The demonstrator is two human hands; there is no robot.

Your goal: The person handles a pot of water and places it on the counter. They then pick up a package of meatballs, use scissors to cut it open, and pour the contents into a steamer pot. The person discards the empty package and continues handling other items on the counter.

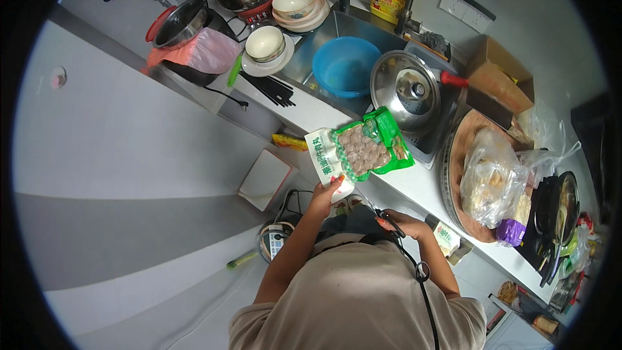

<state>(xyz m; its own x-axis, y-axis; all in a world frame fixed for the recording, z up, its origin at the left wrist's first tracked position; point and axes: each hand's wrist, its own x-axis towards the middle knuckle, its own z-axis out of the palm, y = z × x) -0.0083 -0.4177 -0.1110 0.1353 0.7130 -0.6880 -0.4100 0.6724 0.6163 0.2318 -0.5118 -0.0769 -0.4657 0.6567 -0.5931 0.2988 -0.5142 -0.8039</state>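
My left hand (326, 198) pinches the white end of a green and white plastic packet of meatballs (364, 149), thumb on top. Through its clear window show rows of brownish round balls. The packet is raised over the counter's front edge and bears printed writing. Low and to its right, near my waist, my right hand (406, 225) has its fingers around the black handles of a pair of scissors (391, 222). Their thin metal blades point up towards the packet's lower edge; whether they touch it I cannot tell.
Beyond the packet, a blue plastic basin (347, 67) sits in the steel sink (335, 24), beside a metal pot lid (406, 92). To the right, a cleaver (491, 107) and a bagged food item (493, 180) rest on a round chopping board (452, 194). Stacked bowls (265, 43) stand left.
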